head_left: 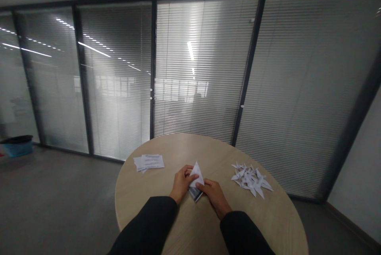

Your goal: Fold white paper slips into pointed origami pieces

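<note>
A partly folded piece of paper (197,173), pointed at the top with a dark printed part at the bottom, is held over the middle of the round table (184,143). My left hand (182,181) grips it from the left, thumb lying across its face. On the lower right side, my right hand (214,195) pinches its edge between thumb and fingers. Both hands are closed on the same paper. Several folded white paper cranes (251,179) lie in a pile to the right of my right hand.
A small stack of printed paper sheets (152,161) lies at the table's left. Glass partitions with blinds (205,68) stand just behind the table. A blue bin (18,147) sits on the floor at the far left.
</note>
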Available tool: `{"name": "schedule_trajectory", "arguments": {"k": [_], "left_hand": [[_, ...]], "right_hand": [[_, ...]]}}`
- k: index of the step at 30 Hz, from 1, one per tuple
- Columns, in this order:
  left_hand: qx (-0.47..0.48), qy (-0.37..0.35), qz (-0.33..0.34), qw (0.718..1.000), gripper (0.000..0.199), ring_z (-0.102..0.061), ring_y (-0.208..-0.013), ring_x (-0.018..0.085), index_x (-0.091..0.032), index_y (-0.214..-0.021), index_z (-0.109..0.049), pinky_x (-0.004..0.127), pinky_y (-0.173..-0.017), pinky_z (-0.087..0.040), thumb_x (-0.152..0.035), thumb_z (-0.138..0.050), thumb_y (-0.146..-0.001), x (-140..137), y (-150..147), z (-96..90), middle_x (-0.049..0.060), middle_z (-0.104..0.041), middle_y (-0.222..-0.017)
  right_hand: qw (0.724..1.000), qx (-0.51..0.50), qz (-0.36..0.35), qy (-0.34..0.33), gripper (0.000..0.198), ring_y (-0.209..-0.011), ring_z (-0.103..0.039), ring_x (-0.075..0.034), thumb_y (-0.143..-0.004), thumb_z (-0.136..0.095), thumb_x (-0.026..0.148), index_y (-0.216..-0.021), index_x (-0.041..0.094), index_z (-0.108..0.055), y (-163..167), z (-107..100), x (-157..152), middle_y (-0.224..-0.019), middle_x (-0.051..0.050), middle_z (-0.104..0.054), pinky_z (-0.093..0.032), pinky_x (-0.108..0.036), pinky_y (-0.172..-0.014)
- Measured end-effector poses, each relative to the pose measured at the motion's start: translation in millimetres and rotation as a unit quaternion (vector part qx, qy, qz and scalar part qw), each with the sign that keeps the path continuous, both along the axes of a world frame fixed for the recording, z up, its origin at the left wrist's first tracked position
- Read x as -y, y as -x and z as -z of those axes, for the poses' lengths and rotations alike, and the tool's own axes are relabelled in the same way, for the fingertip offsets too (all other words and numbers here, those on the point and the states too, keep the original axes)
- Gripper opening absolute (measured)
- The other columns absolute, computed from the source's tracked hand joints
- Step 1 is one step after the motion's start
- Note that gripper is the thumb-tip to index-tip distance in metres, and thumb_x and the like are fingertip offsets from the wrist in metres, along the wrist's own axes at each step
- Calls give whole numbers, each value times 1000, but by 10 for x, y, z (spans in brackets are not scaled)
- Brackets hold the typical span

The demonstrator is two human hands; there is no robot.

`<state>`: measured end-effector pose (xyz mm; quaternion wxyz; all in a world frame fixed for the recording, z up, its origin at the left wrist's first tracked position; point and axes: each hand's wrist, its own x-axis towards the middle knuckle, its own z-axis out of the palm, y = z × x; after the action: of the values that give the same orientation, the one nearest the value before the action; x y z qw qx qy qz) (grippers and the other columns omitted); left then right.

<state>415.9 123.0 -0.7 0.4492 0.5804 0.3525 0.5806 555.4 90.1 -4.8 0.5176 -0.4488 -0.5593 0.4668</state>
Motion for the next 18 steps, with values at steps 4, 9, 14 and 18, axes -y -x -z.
{"name": "schedule_trajectory", "arguments": {"k": [4,9,14,18], "left_hand": [[14,6,6,1000,31,-59,-57,14,-15,-85,-63,21,-50,-40,-29,-75,-60,1,-6,3,1,-67,-64],[12,9,7,1000,31,-59,-56,14,-15,-84,-63,21,-50,-39,-29,-75,-59,-1,-5,-4,2,-67,-64],[22,4,15,1000,33,-60,-60,15,-15,-85,-63,22,-54,-42,-31,-76,-59,24,-7,-31,2,-68,-66],[21,-6,27,999,31,-60,-62,15,-15,-85,-63,22,-56,-43,-30,-75,-60,57,-16,-49,2,-68,-69]], "right_hand": [[1000,11,5,1,38,-63,-61,-21,-55,-76,48,-70,13,-71,-1,-9,6,-63,-3,-68,-44,-29,-62],[1000,-4,-5,3,34,-65,-62,-22,-55,-76,46,-68,14,-71,6,-31,27,-63,-3,-68,-46,-30,-64],[999,-31,-25,20,40,-66,-63,-22,-56,-76,47,-76,13,-72,38,-50,54,-70,-5,-70,-47,-31,-64],[999,-21,-30,26,44,-65,-62,-22,-56,-76,49,-78,11,-72,52,-38,47,-69,-6,-70,-46,-30,-62]]}}
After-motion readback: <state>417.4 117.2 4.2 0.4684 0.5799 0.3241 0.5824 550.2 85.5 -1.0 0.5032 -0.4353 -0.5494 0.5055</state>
